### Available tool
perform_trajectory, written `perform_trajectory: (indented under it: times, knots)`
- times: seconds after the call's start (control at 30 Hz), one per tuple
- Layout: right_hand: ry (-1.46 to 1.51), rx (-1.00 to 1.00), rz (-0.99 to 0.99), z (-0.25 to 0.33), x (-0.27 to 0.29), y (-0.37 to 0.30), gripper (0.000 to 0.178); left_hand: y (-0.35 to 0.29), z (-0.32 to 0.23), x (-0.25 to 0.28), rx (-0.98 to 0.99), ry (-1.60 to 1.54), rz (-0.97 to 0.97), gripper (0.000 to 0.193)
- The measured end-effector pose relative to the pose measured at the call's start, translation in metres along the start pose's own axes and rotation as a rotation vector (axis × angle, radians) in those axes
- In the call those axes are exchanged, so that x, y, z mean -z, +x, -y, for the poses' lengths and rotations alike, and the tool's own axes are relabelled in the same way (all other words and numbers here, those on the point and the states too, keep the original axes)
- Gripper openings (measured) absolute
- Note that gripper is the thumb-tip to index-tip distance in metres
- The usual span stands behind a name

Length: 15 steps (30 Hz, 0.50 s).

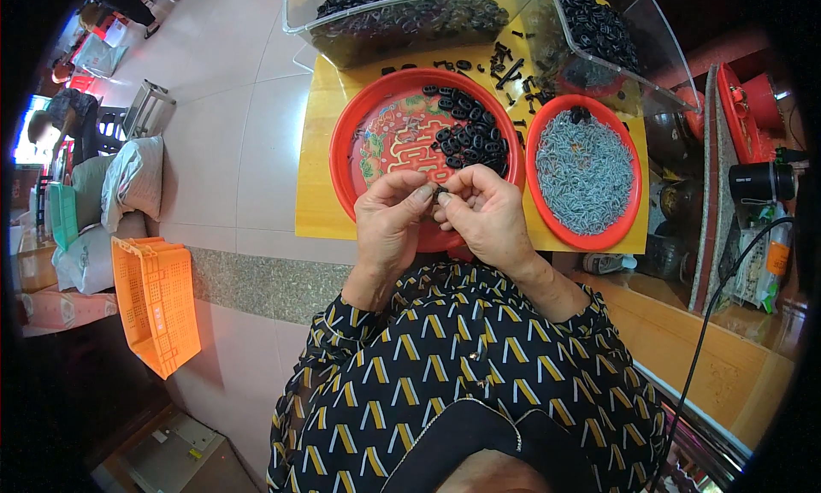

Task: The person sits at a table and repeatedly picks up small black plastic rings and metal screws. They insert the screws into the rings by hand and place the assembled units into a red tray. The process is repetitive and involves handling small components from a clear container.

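Over the near rim of a round red tray [344, 164], my left hand [393, 215] and my right hand [487, 212] meet fingertip to fingertip. Between their pinched thumbs and forefingers sits a small black plastic part [439, 191], mostly covered by the fingers. Several black oval parts [469, 134] with holes lie heaped on the tray's right side. To the right, a red oval tray [631, 211] holds a mass of small silvery screws [586, 175], with a dark clump at its far end.
Two clear plastic bins [410, 23] of black parts stand at the table's far side. Loose black pieces [510, 72] litter the yellow tabletop [318, 204]. An orange crate [156, 301] and white sacks [135, 181] are at left. A black cable [714, 309] runs down the right.
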State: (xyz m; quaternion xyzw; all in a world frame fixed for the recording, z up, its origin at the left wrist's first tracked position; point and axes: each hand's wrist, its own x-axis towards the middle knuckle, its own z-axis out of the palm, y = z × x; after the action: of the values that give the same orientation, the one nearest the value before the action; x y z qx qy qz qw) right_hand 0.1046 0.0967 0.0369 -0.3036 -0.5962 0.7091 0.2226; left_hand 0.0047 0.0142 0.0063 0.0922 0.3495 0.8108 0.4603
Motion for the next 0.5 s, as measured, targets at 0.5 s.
perform_trajectory:
  times: [0.5]
  knots:
    - [-0.050, 0.043, 0.016, -0.0027, 0.0044, -0.0012, 0.006, -0.0024, 0.0022, -0.0008, -0.099, 0.226, 0.011, 0.013]
